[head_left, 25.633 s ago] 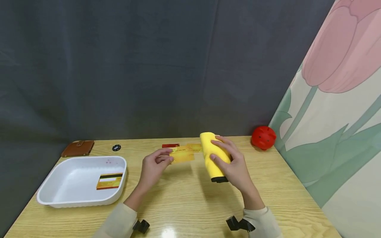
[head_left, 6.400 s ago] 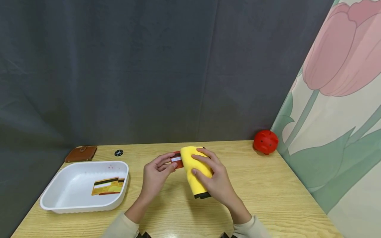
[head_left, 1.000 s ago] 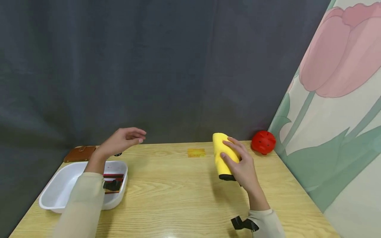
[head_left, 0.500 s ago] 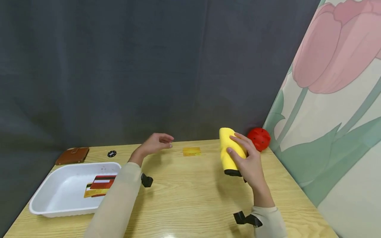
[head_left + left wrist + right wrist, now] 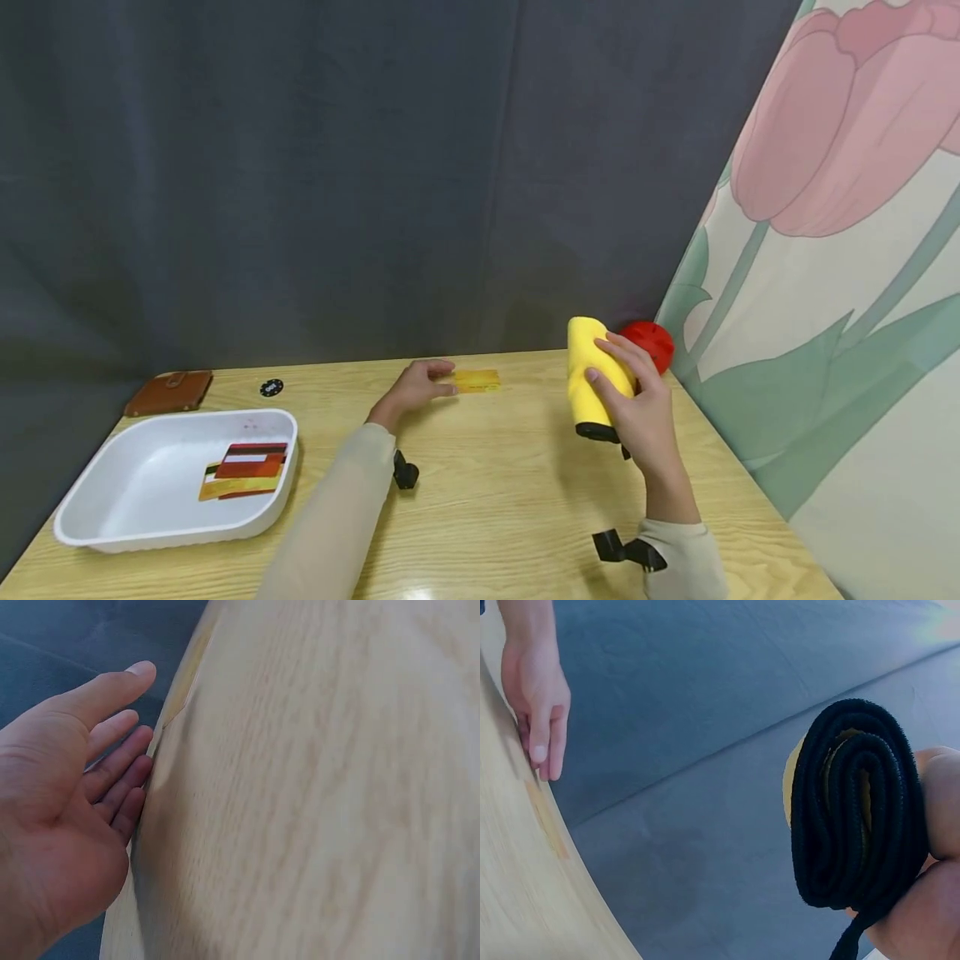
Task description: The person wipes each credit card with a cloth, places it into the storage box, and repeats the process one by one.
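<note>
My right hand (image 5: 637, 400) grips a rolled yellow towel (image 5: 592, 375) above the table; its dark, layered end (image 5: 859, 810) shows in the right wrist view. At the far side of the table lies a yellow bank card (image 5: 477, 381). My left hand (image 5: 415, 388) is at the card's left end, thumb and fingers apart. In the left wrist view the fingers of the left hand (image 5: 82, 772) are loosely extended beside the table edge, with the yellow card (image 5: 189, 679) just beyond. Several red and yellow cards (image 5: 251, 460) overlap inside a white plastic tray (image 5: 135, 521).
A brown leather wallet (image 5: 169, 393) and a black poker chip (image 5: 272, 387) lie behind the tray. Behind my right hand, a red piggy bank (image 5: 651, 340) is partly hidden. A dark curtain (image 5: 337, 208) hangs along the table's back edge.
My left hand has moved right and down, from above the tray to the yellow card. The towel has shifted right with my right hand. Earlier, a red card was wiped in the towel; it now lies in the tray.
</note>
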Demonstrator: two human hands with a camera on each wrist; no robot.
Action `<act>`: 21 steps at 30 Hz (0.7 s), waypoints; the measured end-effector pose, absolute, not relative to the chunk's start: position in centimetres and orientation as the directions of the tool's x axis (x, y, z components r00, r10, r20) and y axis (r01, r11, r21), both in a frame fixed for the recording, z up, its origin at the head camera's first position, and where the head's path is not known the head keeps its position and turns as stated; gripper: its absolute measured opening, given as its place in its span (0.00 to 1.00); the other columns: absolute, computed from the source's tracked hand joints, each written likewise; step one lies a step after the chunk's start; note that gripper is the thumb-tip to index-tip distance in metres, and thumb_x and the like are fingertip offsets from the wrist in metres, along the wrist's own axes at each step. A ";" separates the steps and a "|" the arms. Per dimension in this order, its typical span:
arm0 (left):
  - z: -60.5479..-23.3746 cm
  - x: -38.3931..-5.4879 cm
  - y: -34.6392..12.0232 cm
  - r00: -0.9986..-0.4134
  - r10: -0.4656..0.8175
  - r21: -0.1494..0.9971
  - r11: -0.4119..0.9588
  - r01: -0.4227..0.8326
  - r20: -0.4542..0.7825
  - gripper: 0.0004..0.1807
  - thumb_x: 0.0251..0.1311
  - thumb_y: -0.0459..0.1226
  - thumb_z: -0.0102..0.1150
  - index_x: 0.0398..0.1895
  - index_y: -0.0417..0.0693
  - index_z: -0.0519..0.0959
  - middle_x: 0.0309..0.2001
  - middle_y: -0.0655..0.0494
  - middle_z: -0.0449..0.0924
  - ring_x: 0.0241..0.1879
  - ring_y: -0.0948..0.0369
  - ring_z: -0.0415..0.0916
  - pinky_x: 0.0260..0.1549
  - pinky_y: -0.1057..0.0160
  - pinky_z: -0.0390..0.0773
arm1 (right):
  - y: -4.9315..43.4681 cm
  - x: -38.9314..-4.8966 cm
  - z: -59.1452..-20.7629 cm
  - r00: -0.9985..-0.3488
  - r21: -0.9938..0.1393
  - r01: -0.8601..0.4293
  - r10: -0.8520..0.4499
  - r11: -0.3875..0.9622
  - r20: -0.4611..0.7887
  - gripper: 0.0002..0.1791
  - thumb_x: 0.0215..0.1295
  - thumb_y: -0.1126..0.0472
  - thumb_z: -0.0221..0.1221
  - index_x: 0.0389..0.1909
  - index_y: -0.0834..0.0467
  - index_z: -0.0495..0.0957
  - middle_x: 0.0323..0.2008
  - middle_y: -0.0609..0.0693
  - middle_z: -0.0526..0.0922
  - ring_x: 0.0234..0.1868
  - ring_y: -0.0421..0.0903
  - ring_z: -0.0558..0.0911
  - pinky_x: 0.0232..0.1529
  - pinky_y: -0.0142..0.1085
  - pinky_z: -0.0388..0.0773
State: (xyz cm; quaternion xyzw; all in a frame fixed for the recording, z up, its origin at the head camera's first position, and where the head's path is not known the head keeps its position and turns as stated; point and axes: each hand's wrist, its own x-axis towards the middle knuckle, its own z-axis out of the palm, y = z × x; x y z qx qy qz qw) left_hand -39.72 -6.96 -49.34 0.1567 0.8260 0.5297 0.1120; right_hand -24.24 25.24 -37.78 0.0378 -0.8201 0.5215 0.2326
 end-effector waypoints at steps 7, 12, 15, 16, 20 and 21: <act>-49.7 -40.0 -6.3 -0.935 0.353 0.910 0.387 0.151 0.005 0.31 0.66 0.35 0.68 0.71 0.38 0.72 0.69 0.41 0.76 0.71 0.45 0.71 0.72 0.45 0.70 | 25.5 -24.0 -37.6 -0.882 -0.847 -0.308 0.204 0.433 0.425 0.23 0.70 0.58 0.66 0.66 0.47 0.80 0.72 0.42 0.72 0.61 0.40 0.73 0.47 0.24 0.78; -50.1 -40.4 -5.9 -0.928 0.372 0.886 0.422 0.193 0.024 0.32 0.64 0.36 0.70 0.70 0.40 0.74 0.68 0.43 0.77 0.69 0.46 0.72 0.72 0.45 0.70 | 25.5 -23.6 -37.6 -0.885 -0.854 -0.309 0.203 0.418 0.419 0.24 0.70 0.59 0.66 0.66 0.48 0.80 0.72 0.43 0.72 0.60 0.40 0.73 0.47 0.25 0.78; -50.2 -40.5 -5.9 -0.922 0.387 0.846 0.480 0.232 0.033 0.31 0.63 0.38 0.72 0.69 0.42 0.76 0.65 0.44 0.76 0.66 0.46 0.72 0.70 0.46 0.72 | 25.6 -23.5 -37.6 -0.878 -0.855 -0.314 0.217 0.413 0.427 0.23 0.70 0.60 0.66 0.65 0.48 0.81 0.71 0.43 0.73 0.60 0.40 0.74 0.47 0.25 0.78; -50.3 -40.4 -6.0 -0.919 0.392 0.832 0.498 0.246 0.038 0.31 0.63 0.39 0.72 0.68 0.43 0.76 0.64 0.44 0.75 0.65 0.46 0.72 0.69 0.46 0.73 | 25.6 -23.4 -37.7 -0.877 -0.855 -0.315 0.220 0.412 0.428 0.23 0.69 0.60 0.66 0.65 0.48 0.81 0.71 0.43 0.73 0.60 0.40 0.74 0.47 0.25 0.78; -50.2 -40.3 -6.8 -0.915 0.404 0.795 0.548 0.261 0.023 0.28 0.62 0.40 0.72 0.65 0.45 0.79 0.60 0.43 0.72 0.61 0.47 0.72 0.65 0.45 0.75 | 25.4 -23.2 -37.8 -0.878 -0.864 -0.327 0.215 0.383 0.427 0.23 0.69 0.60 0.67 0.64 0.49 0.81 0.71 0.42 0.73 0.61 0.41 0.74 0.48 0.25 0.79; -50.2 -40.2 -7.1 -0.916 0.400 0.794 0.552 0.254 0.015 0.27 0.62 0.40 0.73 0.64 0.45 0.80 0.59 0.43 0.72 0.60 0.47 0.72 0.64 0.45 0.75 | 25.2 -23.2 -37.8 -0.880 -0.866 -0.330 0.210 0.377 0.426 0.23 0.69 0.61 0.67 0.65 0.49 0.81 0.71 0.43 0.73 0.62 0.41 0.74 0.48 0.24 0.78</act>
